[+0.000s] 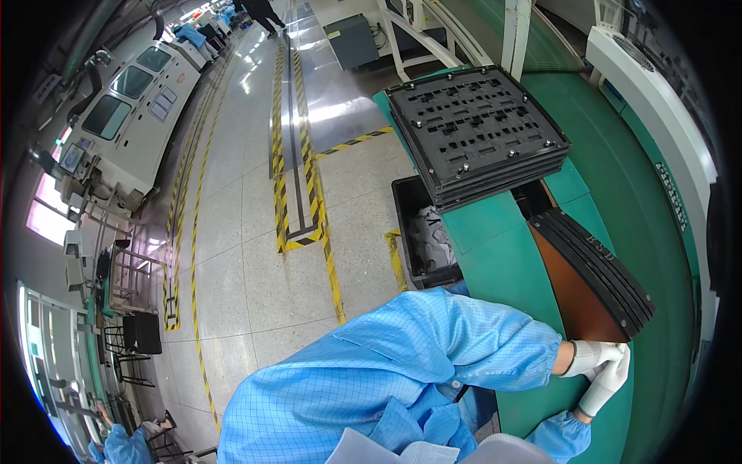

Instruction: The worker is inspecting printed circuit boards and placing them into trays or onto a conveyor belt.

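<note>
grip: can't tell, left hand [589, 356] overlaps right hand [607, 389] by black plates [595, 267] | step: maybe glove [595, 401] tug | next: likely needs hands apart

Mostly matt plastic & cloth, w/ some shine.
Blk trays [487, 112]: matt, plastic-looking; studs [465, 167] shiny metal. Brown panel [573, 298]: smooth, low sheen. Grn mat [495, 240]: smooth, matt. Gloves [610, 375]: knit cloth. Sleeve [495, 332]: woven cloth, creased. Bin [442, 277]: plastic-looking. Floor [340, 112]: glossy in pts.
</note>
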Available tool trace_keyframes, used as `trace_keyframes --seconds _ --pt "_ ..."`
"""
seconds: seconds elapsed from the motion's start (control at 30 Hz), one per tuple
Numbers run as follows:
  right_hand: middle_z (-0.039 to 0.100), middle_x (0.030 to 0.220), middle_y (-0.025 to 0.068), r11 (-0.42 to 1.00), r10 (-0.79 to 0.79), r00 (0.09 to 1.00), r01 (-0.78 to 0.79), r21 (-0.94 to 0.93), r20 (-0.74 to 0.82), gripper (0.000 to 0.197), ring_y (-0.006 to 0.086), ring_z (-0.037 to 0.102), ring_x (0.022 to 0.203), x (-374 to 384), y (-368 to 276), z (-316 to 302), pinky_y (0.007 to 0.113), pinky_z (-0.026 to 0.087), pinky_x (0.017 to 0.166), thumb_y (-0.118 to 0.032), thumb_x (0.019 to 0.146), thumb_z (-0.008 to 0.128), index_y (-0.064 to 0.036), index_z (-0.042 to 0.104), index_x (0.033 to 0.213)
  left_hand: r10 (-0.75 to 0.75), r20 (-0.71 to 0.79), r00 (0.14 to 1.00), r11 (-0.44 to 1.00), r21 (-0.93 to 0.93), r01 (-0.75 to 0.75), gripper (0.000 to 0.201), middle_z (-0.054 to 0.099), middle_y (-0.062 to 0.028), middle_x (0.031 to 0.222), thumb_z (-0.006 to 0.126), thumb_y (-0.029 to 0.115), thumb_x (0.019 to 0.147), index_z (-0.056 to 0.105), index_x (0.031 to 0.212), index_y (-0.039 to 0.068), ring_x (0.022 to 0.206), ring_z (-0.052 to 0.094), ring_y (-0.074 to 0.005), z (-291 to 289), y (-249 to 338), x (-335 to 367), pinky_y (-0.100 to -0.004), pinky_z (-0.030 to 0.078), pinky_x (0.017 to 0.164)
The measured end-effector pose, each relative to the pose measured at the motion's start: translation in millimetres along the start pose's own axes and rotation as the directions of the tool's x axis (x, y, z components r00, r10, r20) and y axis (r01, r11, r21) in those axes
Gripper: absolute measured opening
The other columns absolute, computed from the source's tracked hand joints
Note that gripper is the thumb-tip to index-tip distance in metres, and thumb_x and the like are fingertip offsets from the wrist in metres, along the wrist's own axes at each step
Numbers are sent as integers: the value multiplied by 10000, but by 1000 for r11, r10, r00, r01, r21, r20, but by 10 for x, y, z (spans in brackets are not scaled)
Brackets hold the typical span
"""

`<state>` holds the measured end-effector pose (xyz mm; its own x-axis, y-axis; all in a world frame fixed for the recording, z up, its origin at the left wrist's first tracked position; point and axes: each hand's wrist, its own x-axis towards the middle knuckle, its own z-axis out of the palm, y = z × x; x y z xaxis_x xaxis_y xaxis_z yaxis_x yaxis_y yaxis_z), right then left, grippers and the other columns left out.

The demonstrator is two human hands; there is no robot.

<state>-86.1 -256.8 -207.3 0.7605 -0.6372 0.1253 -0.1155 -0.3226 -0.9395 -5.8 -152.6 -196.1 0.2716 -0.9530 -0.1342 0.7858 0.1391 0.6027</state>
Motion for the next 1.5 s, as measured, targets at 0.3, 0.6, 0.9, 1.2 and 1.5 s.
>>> trace_keyframes --seconds 0.3,0.6,0.9,1.2,1.5 --pt "564 953 57 1000 5 1000 -5 11 -5 324 92 547 842 31 43 3 220 472 715 -162 1008 420 58 495 1235 -23 9 1000 1000 1 23 421 576 -134 1211 484 345 896 518 1211 66 1154 550 -246 -8 22 -9 -355 423 987" --pt "557 934 53 1000 -9 1000 9 6 7 298 86 538 828 26 63 -31 216 466 703 -154 1009 417 62 503 1196 6 12 1000 1000 5 -6 425 573 -140 1202 470 346 905 508 1220 64 1154 549 -256 15 15 -26 -374 432 982" --pt "566 950 58 1000 -18 1000 18 4 5 305 98 542 846 17 45 -11 225 466 728 -157 1009 420 72 503 1195 55 41 998 998 34 -56 390 544 -222 1209 410 321 917 451 1243 111 1124 549 -383 -131 -209 220 -494 454 938" --pt "566 950 55 1000 -13 1000 13 12 21 298 98 540 853 26 47 -8 223 463 732 -152 1009 417 69 506 1188 72 57 996 997 24 -74 422 531 -230 1237 397 355 942 434 1277 101 1137 545 -390 -167 -265 278 -493 459 939" --pt "550 914 43 999 1 1000 -1 35 -9 270 86 526 826 12 15 12 220 455 712 -148 1009 414 63 515 1144 54 35 998 998 37 -56 363 563 -180 1186 426 332 918 477 1210 122 1112 563 -340 -96 -166 172 -467 459 939"
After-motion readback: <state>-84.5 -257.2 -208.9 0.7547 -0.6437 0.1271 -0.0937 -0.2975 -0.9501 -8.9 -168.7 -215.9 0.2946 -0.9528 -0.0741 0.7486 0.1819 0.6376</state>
